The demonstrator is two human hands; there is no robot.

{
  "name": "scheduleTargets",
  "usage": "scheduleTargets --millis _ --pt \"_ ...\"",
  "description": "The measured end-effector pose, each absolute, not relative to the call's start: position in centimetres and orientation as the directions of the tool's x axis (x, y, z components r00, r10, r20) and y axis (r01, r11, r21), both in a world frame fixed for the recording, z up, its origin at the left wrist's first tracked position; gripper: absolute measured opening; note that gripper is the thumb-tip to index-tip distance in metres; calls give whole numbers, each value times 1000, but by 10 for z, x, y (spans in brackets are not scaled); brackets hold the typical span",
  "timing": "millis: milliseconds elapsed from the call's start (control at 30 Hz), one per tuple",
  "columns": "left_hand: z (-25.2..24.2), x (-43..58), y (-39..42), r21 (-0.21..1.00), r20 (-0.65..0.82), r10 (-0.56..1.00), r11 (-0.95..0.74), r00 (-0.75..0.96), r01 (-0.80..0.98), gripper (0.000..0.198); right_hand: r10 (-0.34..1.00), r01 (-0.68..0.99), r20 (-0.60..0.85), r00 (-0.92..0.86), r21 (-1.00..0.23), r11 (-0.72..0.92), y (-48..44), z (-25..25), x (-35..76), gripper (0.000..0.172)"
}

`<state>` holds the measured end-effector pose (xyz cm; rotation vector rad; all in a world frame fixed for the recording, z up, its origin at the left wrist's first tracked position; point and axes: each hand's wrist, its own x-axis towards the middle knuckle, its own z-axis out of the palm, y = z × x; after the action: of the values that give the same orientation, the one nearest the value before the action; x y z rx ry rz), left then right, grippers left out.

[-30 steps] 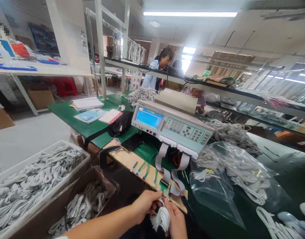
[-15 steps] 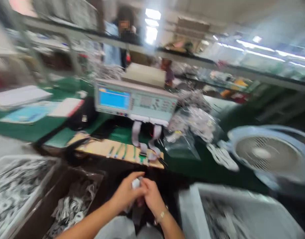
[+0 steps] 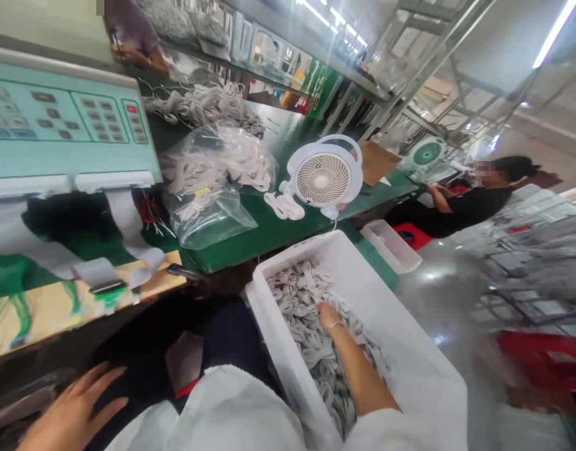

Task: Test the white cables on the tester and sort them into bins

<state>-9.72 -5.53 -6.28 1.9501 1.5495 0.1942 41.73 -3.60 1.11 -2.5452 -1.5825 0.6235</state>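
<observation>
My right hand (image 3: 328, 315) reaches down into a white plastic bin (image 3: 391, 313) at my right. Its fingers look curled, and their tips are hidden against the cables. Coiled grey-white cable bundles (image 3: 316, 351) lie under and around it. Whether one is in its grasp is not visible. At the lower left, my left hand (image 3: 88, 407) hangs over my dark-clothed lap with its fingers spread and nothing in them.
A tester (image 3: 66, 119) with ribbon cables stands on the green table, behind a wooden board (image 3: 151, 279). Bagged cables (image 3: 207, 181), a loose white coil (image 3: 284, 205) and a fan (image 3: 321, 178) are to its right. A seated person (image 3: 480, 194) is beyond.
The view has swung to the right. My hands were together around a small white piece; now they are apart, the right in the bin and the left over my lap.
</observation>
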Motion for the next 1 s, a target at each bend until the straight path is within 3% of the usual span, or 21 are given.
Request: scheduleTargets --millis 133,233,367,433,467,567,633,700,767,833,900,1000 --pt "-23 -51 -41 582 -319 872 -128 370 803 42 903 912 -292 314 -173 -373 -50 -36 415 21" --pt "-1 -35 -43 621 -367 852 -75 374 780 44 929 938 -236 284 -134 -320 -44 -41 419 22" --pt "24 -18 -49 755 -452 825 152 339 638 40 977 964 -37 210 -156 -213 -33 -3 414 40" --pt "42 -1 -47 836 -502 764 310 405 452 37 991 982 117 60 -182 -38 -31 28 389 45" --pt "52 10 -44 854 -516 723 387 460 348 37 967 976 237 -98 -167 140 -31 44 370 44" --pt "78 39 -34 795 -509 694 605 510 -29 41 693 749 402 -598 -26 662 -36 89 298 41" --pt "88 49 -26 738 -442 725 629 529 -245 37 473 527 425 -772 13 850 -40 108 252 37" --pt "91 48 -22 719 -422 780 599 462 -354 34 347 367 444 -826 -43 929 -39 115 218 33" --pt "88 39 -20 735 -418 836 542 357 -409 33 390 333 494 -777 -204 921 -31 114 196 31" --pt "83 28 -22 779 -385 886 462 258 -425 34 623 426 477 -621 -462 778 -18 106 182 26" --pt "77 18 -24 844 -309 933 359 187 -398 37 846 491 291 -447 -710 504 -4 97 170 16" --pt "67 8 -25 933 -164 978 195 126 -304 39 920 438 -4 -392 -881 182 11 83 149 13"
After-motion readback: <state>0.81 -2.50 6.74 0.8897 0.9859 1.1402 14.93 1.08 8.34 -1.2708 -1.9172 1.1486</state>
